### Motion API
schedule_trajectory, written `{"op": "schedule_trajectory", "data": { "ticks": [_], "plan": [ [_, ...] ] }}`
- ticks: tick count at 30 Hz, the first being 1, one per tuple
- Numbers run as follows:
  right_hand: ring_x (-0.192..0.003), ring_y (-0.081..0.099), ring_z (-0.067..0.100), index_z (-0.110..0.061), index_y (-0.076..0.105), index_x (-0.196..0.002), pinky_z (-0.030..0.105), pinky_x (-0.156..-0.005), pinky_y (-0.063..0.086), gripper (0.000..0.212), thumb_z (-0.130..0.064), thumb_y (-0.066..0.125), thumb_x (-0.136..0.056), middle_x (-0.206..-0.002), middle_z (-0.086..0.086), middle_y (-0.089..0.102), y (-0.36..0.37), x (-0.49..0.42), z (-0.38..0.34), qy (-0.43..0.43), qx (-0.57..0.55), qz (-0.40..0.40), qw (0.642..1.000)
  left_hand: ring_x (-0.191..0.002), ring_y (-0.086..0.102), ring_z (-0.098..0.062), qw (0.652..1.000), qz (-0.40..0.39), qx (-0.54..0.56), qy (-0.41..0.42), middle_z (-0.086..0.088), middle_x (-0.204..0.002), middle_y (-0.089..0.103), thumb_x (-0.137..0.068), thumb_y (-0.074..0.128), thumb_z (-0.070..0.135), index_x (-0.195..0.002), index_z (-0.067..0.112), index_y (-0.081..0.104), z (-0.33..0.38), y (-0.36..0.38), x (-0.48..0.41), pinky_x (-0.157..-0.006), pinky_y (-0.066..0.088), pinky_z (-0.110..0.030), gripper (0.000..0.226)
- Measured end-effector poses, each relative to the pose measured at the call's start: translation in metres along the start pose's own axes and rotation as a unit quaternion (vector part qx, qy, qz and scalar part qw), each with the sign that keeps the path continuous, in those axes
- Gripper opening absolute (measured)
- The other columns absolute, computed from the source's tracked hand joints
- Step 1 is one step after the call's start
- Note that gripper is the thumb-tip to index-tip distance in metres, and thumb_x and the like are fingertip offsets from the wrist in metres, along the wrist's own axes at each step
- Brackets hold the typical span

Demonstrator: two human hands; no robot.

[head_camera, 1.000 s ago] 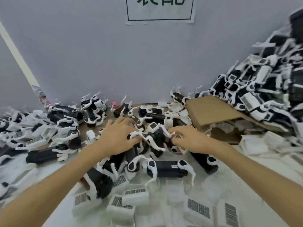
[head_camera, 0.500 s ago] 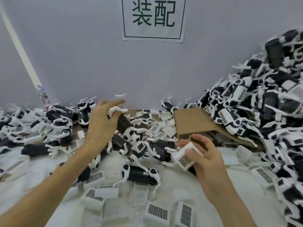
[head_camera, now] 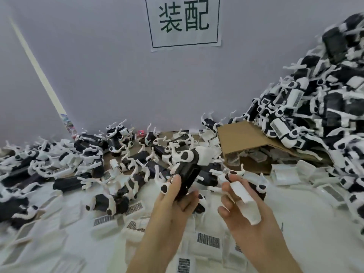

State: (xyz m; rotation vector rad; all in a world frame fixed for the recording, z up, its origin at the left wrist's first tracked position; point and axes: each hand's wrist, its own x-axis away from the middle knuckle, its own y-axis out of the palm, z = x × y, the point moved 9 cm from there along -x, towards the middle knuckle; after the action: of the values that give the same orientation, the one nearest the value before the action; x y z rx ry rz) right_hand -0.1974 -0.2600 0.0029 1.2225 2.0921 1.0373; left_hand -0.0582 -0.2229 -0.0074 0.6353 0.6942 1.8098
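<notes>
L hand grips a toy body low-centre in the view, lifted off the desk and tilted, w/ its top end leaning up and to the right. Fingers are curled round its lower part, thumb along the near side. The body is a long blk block w/ a matte look. It has round wht joints w/ blk spots, a blocky wht piece at the upper end, and thin curved wht legs sticking out. One spotted joint sits right by the thumb tip.

R hand is just beside it on the right, apart from the body. It holds a wht cover — flat, oblong, plain on the side that shows — lying across the palm. Its fingers are bent loosely round the cover's left edge; the grip looks light, though blur makes that hard to confirm.

Loose bodies of the same type are strewn over the desk, mostly left and behind the hands. Wht grille covers lie in front, near the wrists. A big pile of the toys rises at right — partly over a cardboard flap. A sign w/ two green characters hangs on the grey wall behind.
</notes>
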Motion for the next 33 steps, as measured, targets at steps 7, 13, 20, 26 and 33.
{"op": "schedule_trajectory", "data": {
  "ticks": [7,13,20,26,33],
  "plan": [
    [-0.054,0.029,0.014,-0.009,0.063,-0.082,0.027,-0.049,0.029,0.016,-0.017,0.049,-0.083,-0.070,0.004,0.033,-0.002,0.007,-0.010,-0.038,0.020,0.014,0.999,-0.059,0.058,-0.019,0.993,-0.020,0.066,-0.099,-0.012,-0.078,0.062,-0.059,0.079,0.053,-0.090,0.008,0.076,-0.040,0.010,0.012,-0.057,0.054,-0.030,0.055],
    [-0.079,0.070,0.021,-0.017,0.073,-0.097,0.029,-0.061,0.059,0.026,-0.008,0.056,-0.079,-0.098,0.009,0.070,-0.001,0.010,-0.019,-0.060,0.102,0.019,0.993,-0.063,0.061,-0.020,0.991,-0.025,0.067,-0.117,-0.009,-0.083,0.062,-0.064,0.083,0.038,-0.107,0.005,0.076,-0.062,0.014,0.027,-0.061,0.057,-0.030,0.055],
    [-0.091,0.070,0.026,-0.019,0.067,-0.109,0.035,-0.074,0.059,0.033,-0.010,0.062,-0.077,-0.105,0.013,0.072,0.003,0.012,-0.028,-0.111,0.169,0.006,0.979,-0.066,0.059,-0.016,0.997,-0.046,0.031,-0.045,-0.003,-0.085,0.061,-0.076,0.082,0.029,-0.122,0.012,0.065,-0.058,0.016,0.031,-0.065,0.054,-0.028,0.052],
    [-0.079,0.072,0.018,-0.025,0.075,-0.081,0.028,-0.067,0.059,0.017,-0.014,0.075,-0.068,-0.087,0.003,0.074,-0.005,0.016,-0.043,-0.199,0.202,0.066,0.957,-0.067,0.060,-0.018,0.994,-0.077,-0.036,-0.064,-0.002,-0.081,0.056,-0.073,0.081,0.035,-0.091,0.019,0.065,-0.071,0.025,0.044,-0.072,0.049,-0.032,0.029],
    [-0.065,0.058,0.015,-0.019,0.067,-0.087,0.026,-0.052,0.046,0.040,-0.051,0.074,-0.064,-0.083,0.002,0.068,-0.022,0.019,-0.046,-0.209,0.341,0.165,0.902,-0.089,0.073,-0.028,0.991,-0.108,-0.066,-0.038,-0.012,-0.101,0.072,-0.068,0.079,0.041,-0.109,0.003,0.063,-0.073,0.032,0.046,-0.079,0.057,-0.031,0.058]
  ]
}}
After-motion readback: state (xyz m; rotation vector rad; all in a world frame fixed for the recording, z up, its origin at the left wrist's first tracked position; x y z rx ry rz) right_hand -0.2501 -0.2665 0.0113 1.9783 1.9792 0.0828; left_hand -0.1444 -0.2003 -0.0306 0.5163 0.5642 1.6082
